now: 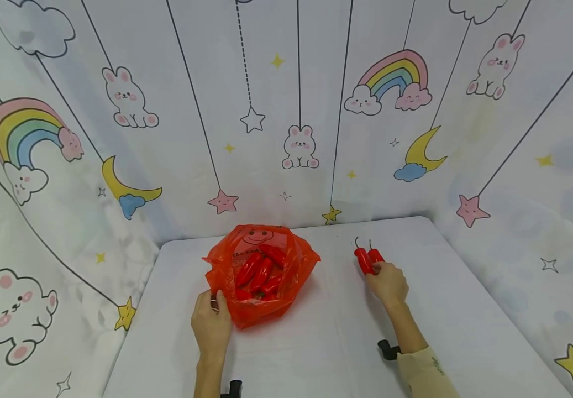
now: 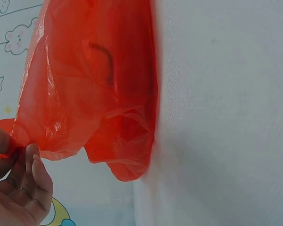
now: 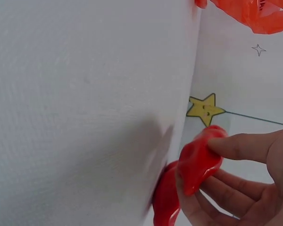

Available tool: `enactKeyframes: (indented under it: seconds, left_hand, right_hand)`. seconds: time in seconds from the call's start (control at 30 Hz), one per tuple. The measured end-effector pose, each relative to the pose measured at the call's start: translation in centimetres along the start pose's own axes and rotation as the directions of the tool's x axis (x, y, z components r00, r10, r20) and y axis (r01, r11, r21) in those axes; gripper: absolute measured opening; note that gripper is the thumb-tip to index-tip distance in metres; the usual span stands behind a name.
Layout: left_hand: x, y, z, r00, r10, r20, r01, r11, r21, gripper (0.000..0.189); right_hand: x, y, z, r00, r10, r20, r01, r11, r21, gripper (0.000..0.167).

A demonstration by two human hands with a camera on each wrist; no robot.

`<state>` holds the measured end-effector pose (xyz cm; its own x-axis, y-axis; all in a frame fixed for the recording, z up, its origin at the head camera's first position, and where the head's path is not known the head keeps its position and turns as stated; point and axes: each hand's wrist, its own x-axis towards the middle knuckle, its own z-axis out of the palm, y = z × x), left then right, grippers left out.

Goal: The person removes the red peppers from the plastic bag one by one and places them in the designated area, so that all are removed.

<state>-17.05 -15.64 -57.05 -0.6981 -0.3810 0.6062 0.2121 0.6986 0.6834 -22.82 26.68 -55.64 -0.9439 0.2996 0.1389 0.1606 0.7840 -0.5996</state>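
Note:
A thin, translucent red plastic bag (image 1: 293, 260) stands with its mouth spread, and several glossy red chili peppers (image 1: 261, 273) lie inside. My left hand (image 1: 211, 320) pinches the bag's near left edge between thumb and fingers; the left wrist view shows that grip close up, with a dark curved stem showing through the plastic. Over to the right, my right hand (image 1: 388, 283) holds one red chili pepper (image 3: 200, 160) between thumb and fingers. A second chili pepper (image 3: 166, 195) is right beside it, at the table surface; whether the fingers touch it I cannot tell.
The white table (image 1: 311, 348) meets a cloth backdrop (image 1: 187, 182) printed with rabbits, stars and rainbows behind and at both sides. A black wrist mount (image 1: 388, 350) sticks out beside my right forearm, another (image 1: 235, 388) beside the left.

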Motion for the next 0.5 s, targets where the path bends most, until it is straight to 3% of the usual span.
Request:
enactKeyframes:
  seconds: [0.5]
  left_hand:
    - [-0.05,-0.08,0.03,1.000,-0.012,0.012,0.012,1.000,0.008,0.011]
  right_hand:
    - [0.32,0.96,0.40,0.999,0.037,0.014,-0.035,0.994,-0.101,0.034]
